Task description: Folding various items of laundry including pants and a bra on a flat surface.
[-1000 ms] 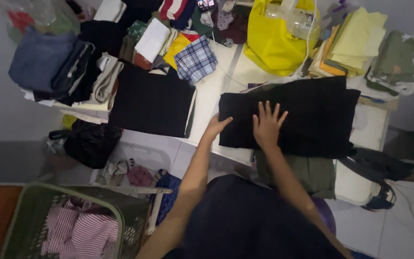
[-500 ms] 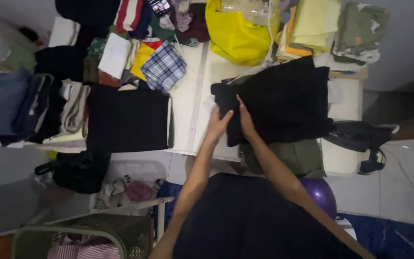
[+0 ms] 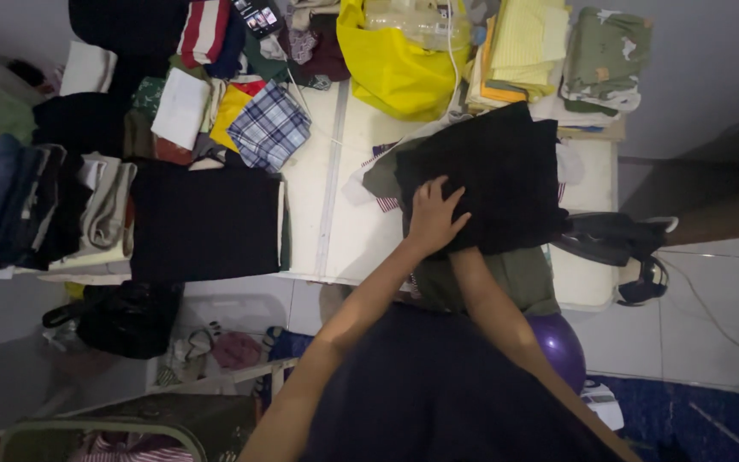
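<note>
The right hand is hidden under the black cloth (image 3: 489,184), only its forearm showing, so its grip cannot be told. The left hand (image 3: 432,214) lies flat on the cloth's near-left corner, fingers spread. The cloth, dark and soft-looking, is folded to a rough rectangle at the right of the white bench (image 3: 335,214). At its 9 o'clock sits another black folded slab (image 3: 205,222); at 11 o'clock a glossy yellow bag (image 3: 387,68); at 6 o'clock olive fabric (image 3: 515,278), partly covered.

A white bench (image 3: 335,231) stands against a grey wall (image 3: 712,60), with pale floor tiles (image 3: 712,342) at right in dim light.
</note>
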